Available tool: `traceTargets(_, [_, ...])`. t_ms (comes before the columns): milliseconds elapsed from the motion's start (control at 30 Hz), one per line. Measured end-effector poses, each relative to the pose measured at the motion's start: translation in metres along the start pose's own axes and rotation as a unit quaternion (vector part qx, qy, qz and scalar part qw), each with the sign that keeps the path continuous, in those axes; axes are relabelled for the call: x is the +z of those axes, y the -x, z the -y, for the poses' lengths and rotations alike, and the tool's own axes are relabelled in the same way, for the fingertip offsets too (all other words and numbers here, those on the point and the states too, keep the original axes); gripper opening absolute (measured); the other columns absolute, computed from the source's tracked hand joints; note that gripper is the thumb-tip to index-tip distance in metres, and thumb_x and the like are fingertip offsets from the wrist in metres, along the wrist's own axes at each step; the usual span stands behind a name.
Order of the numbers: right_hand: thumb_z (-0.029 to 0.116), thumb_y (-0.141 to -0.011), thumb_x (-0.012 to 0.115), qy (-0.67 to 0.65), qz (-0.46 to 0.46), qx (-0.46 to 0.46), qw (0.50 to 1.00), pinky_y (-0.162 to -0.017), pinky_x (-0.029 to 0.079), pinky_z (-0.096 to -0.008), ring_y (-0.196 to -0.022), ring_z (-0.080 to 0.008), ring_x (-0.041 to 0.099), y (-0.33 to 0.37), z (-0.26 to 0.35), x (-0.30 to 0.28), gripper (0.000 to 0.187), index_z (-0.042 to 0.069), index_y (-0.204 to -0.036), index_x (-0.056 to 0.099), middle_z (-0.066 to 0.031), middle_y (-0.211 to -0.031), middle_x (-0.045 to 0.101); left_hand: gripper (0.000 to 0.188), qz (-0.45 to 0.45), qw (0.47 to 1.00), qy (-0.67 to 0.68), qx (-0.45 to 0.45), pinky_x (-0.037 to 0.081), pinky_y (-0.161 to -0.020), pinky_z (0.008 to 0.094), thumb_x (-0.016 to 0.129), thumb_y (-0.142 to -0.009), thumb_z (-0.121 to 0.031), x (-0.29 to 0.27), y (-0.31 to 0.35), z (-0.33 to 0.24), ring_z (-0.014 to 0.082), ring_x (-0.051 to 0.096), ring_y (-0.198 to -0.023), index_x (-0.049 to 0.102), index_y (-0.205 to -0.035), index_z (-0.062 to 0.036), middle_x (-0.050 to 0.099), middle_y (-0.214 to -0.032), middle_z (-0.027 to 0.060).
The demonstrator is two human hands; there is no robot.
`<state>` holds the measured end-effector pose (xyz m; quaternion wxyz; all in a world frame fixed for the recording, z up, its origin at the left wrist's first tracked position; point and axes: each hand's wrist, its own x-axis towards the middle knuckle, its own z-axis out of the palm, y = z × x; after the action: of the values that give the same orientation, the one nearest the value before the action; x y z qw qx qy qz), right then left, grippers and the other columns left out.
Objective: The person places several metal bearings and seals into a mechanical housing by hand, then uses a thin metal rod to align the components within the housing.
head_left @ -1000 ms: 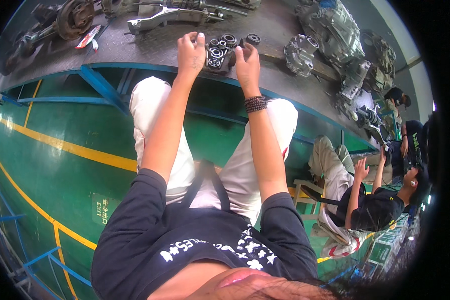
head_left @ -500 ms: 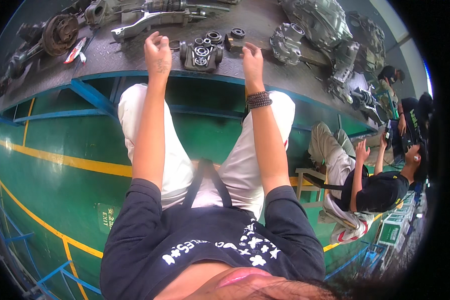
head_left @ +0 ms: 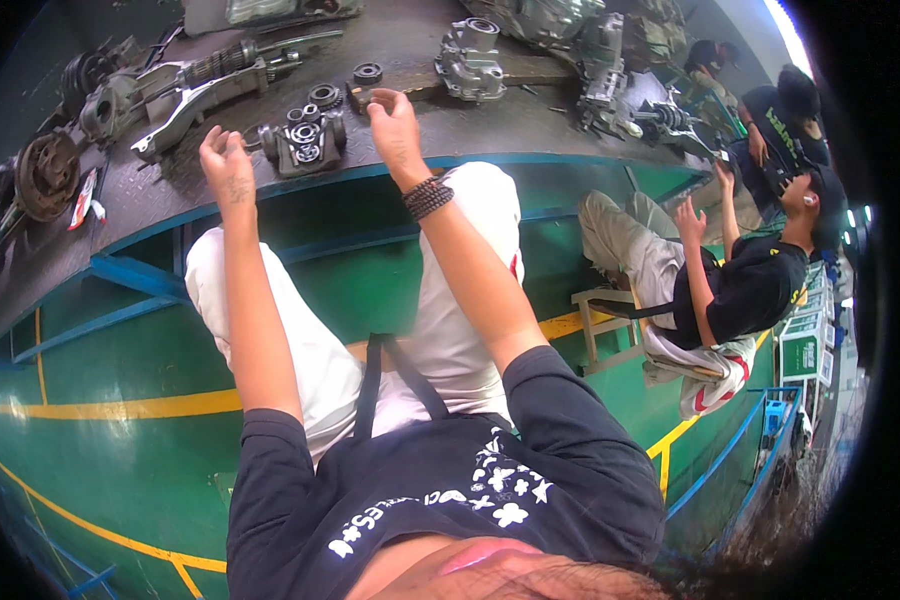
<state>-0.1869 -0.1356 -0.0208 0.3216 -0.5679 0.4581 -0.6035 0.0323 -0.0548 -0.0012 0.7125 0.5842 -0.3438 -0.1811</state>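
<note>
My left hand (head_left: 227, 172) is held over the table's front edge, left of a small dark metal assembly (head_left: 308, 150) that carries several round bearings. Its fingers are loosely bent and slightly apart, and I see nothing in them. My right hand (head_left: 395, 132) is on the other side of the assembly, fingers bent and thumb apart, with nothing visible in it. Beyond its fingertips lies a small brown block (head_left: 357, 98), partly hidden. A gear ring (head_left: 325, 95) sits just behind the assembly, and a bearing ring (head_left: 367, 72) lies near the block.
On the dark metal table (head_left: 230, 115) are a gear shaft in a housing (head_left: 205, 85), a rusty brake drum (head_left: 48, 177) and a silver casing (head_left: 470, 62). A red-white packet (head_left: 83, 200) lies at the left. Another person (head_left: 740, 280) sits on a chair at the right.
The view has swung to the right, so the table and both hands appear further left and tilted. My hands keep about the same places beside the assembly.
</note>
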Motion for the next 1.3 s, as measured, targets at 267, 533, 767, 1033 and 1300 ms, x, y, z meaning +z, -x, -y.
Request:
traceTargets(267, [0.008,-0.088,0.060,-0.008,-0.034,-0.029,0.999,-0.093,0.049,-0.0378,-0.102,-0.0275,0.061,0.004,0.031,-0.007,0.026,0.001,-0.113,0.062,-0.0158,-0.111,0.061,0.041,0.011,0.999,0.047,-0.021,0.060,-0.077,0.0323,0.059,-0.096,-0.012,0.014,0.010,-0.004,0.0213,0.063,-0.100,0.048,-0.133,0.0018,0.054,-0.127,0.0174])
traceTargets(533, [0.023,-0.083,0.071,0.197,-0.096,-0.063,0.974,-0.082,0.055,-0.0360,-0.089,-0.0268,0.073,-0.077,-0.001,-0.146,0.026,0.000,-0.094,0.073,-0.0165,-0.091,0.075,0.043,0.029,0.994,0.104,-0.033,0.058,-0.079,0.0314,0.058,-0.096,-0.012,0.018,0.015,-0.020,0.0203,0.062,-0.101,0.046,-0.134,0.0020,0.054,-0.127,0.0166])
traceTargets(767, [0.041,-0.078,0.075,0.507,0.059,0.129,0.850,-0.093,0.053,-0.0410,-0.105,-0.0343,0.068,-0.104,-0.047,-0.206,0.040,0.007,-0.100,0.076,-0.0177,-0.109,0.072,0.040,0.030,0.988,0.121,-0.085,0.056,-0.075,0.0294,0.055,-0.098,-0.014,0.019,0.017,-0.022,0.0168,0.061,-0.095,0.046,-0.134,0.0008,0.057,-0.120,0.0106])
traceTargets(1033, [0.037,-0.079,0.076,0.588,0.066,0.135,0.795,-0.095,0.053,-0.0440,-0.111,-0.0372,0.065,-0.111,-0.060,-0.180,0.043,0.003,-0.106,0.072,-0.0218,-0.118,0.068,0.037,0.023,0.986,0.118,-0.119,0.055,-0.073,0.0291,0.053,-0.100,-0.016,0.010,0.020,-0.025,0.0154,0.061,-0.094,0.048,-0.133,0.0005,0.056,-0.125,0.0117])
traceTargets(1300, [0.035,-0.080,0.074,0.524,0.047,0.082,0.846,-0.091,0.053,-0.0452,-0.103,-0.0387,0.067,-0.109,-0.075,-0.172,0.034,0.006,-0.098,0.076,-0.0218,-0.105,0.071,0.035,0.041,0.985,0.105,-0.128,0.055,-0.073,0.0275,0.052,-0.100,-0.015,0.012,0.021,-0.035,0.0146,0.061,-0.094,0.050,-0.131,0.0003,0.057,-0.125,0.0096])
